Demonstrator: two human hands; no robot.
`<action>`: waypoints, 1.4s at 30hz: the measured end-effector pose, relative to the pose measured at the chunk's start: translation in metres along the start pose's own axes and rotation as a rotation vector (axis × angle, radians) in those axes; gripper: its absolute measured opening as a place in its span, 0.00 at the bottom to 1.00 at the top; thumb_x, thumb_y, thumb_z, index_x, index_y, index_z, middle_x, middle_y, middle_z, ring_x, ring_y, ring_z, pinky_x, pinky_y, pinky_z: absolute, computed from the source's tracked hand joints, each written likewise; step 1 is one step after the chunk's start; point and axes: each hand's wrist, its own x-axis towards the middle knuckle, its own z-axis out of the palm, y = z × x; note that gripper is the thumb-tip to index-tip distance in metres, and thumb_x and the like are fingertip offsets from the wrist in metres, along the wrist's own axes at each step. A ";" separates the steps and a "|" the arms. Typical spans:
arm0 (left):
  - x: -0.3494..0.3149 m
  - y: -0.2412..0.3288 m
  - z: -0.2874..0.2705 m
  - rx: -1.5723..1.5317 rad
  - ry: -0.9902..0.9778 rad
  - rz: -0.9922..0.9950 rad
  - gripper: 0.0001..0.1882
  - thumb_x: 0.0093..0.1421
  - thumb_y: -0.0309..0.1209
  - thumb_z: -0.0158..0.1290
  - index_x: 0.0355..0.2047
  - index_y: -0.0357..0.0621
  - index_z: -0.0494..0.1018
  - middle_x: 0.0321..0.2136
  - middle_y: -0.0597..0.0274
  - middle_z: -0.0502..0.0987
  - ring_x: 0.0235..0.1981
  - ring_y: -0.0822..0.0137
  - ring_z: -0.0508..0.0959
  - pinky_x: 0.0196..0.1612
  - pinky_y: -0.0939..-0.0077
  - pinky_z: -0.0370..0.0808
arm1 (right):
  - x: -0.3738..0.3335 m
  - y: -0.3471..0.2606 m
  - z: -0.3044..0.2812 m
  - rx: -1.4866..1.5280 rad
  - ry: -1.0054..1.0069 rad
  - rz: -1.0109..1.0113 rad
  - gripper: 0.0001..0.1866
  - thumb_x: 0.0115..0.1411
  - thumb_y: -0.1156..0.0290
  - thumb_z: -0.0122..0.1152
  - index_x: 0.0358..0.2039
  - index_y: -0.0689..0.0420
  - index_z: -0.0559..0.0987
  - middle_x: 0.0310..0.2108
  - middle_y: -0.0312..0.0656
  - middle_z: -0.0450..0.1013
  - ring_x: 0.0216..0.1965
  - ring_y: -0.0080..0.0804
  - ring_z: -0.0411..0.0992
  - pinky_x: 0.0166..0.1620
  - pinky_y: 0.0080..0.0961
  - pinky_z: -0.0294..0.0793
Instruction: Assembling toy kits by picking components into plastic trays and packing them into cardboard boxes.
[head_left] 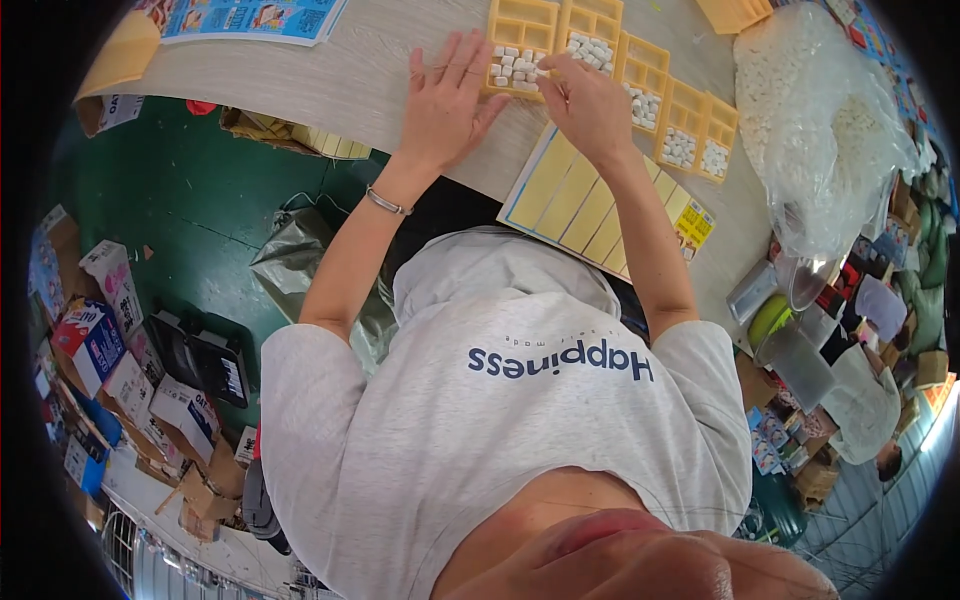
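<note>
My left hand lies palm down with its fingers spread, at the left edge of the leftmost yellow compartment tray. Small white block-shaped pieces fill that tray's near compartment. Bent over the same tray's right edge is my right hand, thumb and fingertips drawn together; whatever is between them is hidden. Several similar trays run off to the right in a slanting row, including a second tray and the rightmost tray. White pieces sit in their near compartments too.
A yellow-panelled board overlaps the table's near edge below my right forearm. Right of the trays bulges a clear plastic bag of white pieces. Blue printed sheets lie far left. Cartons crowd the floor at left; another person is at right.
</note>
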 end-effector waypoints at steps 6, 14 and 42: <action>-0.004 0.003 0.005 0.125 -0.099 0.192 0.30 0.61 0.44 0.57 0.61 0.44 0.69 0.63 0.61 0.69 0.66 0.63 0.65 0.70 0.43 0.48 | 0.007 0.006 0.020 -0.033 0.107 -0.038 0.06 0.58 0.61 0.64 0.34 0.46 0.84 0.25 0.37 0.77 0.26 0.39 0.78 0.28 0.35 0.75; -0.008 0.008 0.001 0.104 -0.047 0.131 0.24 0.61 0.45 0.58 0.55 0.50 0.74 0.59 0.67 0.72 0.64 0.64 0.67 0.70 0.47 0.51 | 0.012 0.000 0.020 -0.082 0.082 -0.015 0.06 0.57 0.59 0.64 0.33 0.42 0.85 0.27 0.36 0.78 0.28 0.40 0.78 0.30 0.35 0.76; -0.007 0.009 0.007 0.084 -0.074 0.139 0.24 0.59 0.40 0.60 0.57 0.56 0.74 0.60 0.76 0.72 0.64 0.69 0.66 0.69 0.44 0.48 | 0.001 0.009 0.012 0.830 -0.020 0.399 0.12 0.58 0.77 0.66 0.43 0.61 0.79 0.32 0.36 0.75 0.30 0.21 0.73 0.34 0.17 0.74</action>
